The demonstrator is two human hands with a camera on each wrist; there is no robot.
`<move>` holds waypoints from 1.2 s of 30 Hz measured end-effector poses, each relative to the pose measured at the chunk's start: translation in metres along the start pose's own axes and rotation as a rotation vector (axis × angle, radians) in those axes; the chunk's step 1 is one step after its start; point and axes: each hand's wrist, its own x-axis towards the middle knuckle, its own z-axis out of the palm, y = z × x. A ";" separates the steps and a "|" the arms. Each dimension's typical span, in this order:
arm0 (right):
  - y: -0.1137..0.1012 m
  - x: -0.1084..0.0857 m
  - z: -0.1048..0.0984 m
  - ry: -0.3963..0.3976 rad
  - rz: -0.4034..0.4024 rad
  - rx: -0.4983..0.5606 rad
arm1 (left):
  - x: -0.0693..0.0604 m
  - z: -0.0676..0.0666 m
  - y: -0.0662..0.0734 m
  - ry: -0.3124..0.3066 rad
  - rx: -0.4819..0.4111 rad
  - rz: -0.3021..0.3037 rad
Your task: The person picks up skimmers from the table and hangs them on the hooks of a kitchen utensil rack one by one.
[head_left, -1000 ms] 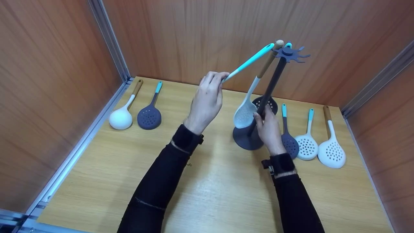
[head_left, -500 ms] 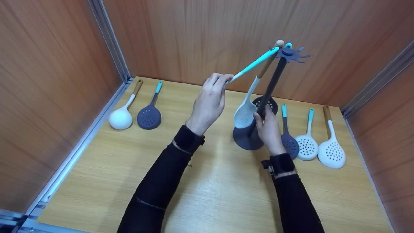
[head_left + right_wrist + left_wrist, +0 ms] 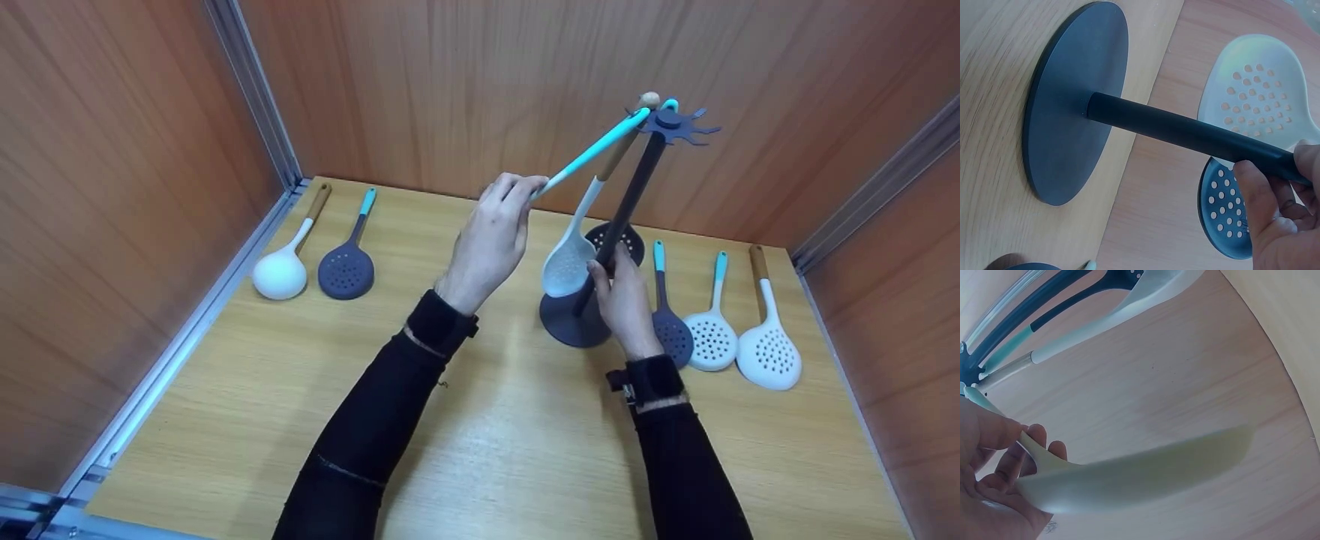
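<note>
My left hand [image 3: 491, 244] pinches a white cooking spoon [image 3: 1145, 475] by its neck. Its turquoise handle [image 3: 592, 154] slants up to the hooked top [image 3: 670, 126] of a dark utensil stand, its tip at a hook. Whether the hook passes through the handle's hole, I cannot tell. The spoon's head is seen edge-on, so any holes are hidden. My right hand [image 3: 628, 304] grips the stand's pole [image 3: 1185, 132], which leans in the head view above its round base [image 3: 1078, 107]. A white slotted spoon [image 3: 570, 262] with a wooden handle and a dark skimmer [image 3: 1227, 208] hang there.
Right of the stand lie a dark skimmer [image 3: 671, 337], a white skimmer [image 3: 710, 341] and a white slotted spoon [image 3: 769, 352]. Far left are a white ladle [image 3: 280, 274] and another dark skimmer [image 3: 346, 271]. Wooden panels [image 3: 465, 90] enclose the table's back and sides.
My left hand has moved right and slightly down, bringing the spoon's handle tip from just left of the stand's top to a hook. My right hand and the stand stay where they were.
</note>
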 end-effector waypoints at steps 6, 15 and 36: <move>0.000 0.001 -0.001 -0.020 0.028 -0.005 | 0.001 0.003 0.000 -0.009 -0.003 0.002; 0.000 0.001 -0.002 -0.013 0.023 -0.006 | 0.001 0.008 -0.001 -0.018 -0.017 0.032; 0.000 0.001 -0.003 -0.028 0.051 -0.002 | -0.004 0.017 0.001 -0.087 -0.039 0.065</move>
